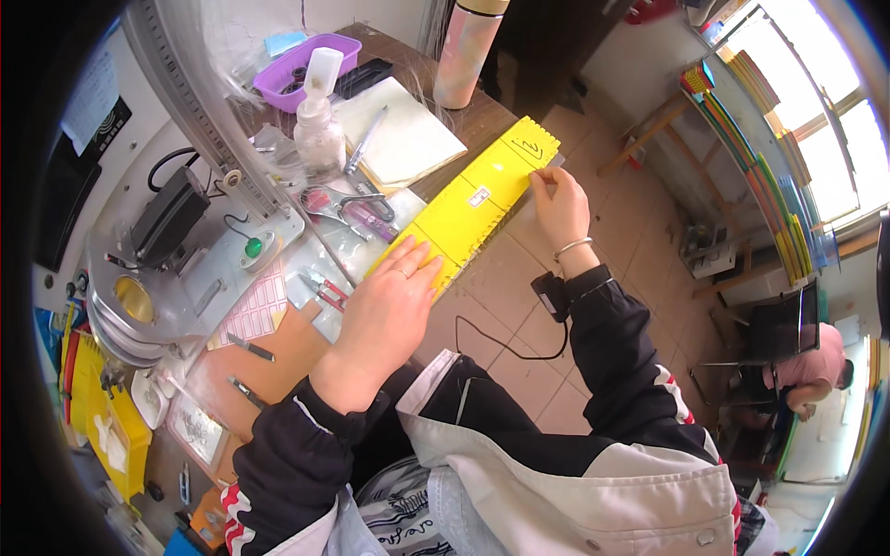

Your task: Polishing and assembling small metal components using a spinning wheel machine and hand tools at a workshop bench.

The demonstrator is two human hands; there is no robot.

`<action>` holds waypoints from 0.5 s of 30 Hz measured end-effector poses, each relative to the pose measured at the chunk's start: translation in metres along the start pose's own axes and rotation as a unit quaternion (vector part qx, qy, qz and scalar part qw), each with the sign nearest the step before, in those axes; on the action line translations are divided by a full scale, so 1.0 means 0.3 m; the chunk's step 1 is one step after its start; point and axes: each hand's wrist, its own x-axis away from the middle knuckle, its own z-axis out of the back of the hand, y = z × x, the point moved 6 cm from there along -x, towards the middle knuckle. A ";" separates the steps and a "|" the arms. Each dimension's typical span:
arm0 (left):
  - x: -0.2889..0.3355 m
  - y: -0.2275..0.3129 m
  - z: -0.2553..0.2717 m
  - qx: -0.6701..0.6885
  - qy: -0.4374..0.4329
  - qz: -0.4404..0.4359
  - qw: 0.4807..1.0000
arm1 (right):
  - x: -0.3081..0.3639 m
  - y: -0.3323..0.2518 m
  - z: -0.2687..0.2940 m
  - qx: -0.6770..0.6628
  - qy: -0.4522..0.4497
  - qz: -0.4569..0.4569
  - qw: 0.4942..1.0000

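Observation:
A long, flat yellow panel (450,225) with toothed edges lies slantwise along the table's edge. It bears a small white label and a dark handwritten mark near its far end. On the panel's near end my left hand (391,292) rests flat, fingers stretched out over the surface. My right hand (563,211) is at the panel's right edge near the far end, thumb and fingers pinched together. What lies between those fingertips, if anything, is too small to make out. Left of the panel are scissors (362,206) and red-handled pliers (324,288).
An open notebook (417,139) with a pen, a white pump bottle (318,130), a purple basket (345,57) and a tall tumbler (468,56) stand beyond. A machine with a green button (253,247) is at left. Another person (811,366) bends at far right.

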 end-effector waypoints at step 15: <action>0.004 -0.006 -0.008 0.006 -0.003 0.011 1.000 | 0.005 0.055 0.015 -0.018 0.104 0.021 0.994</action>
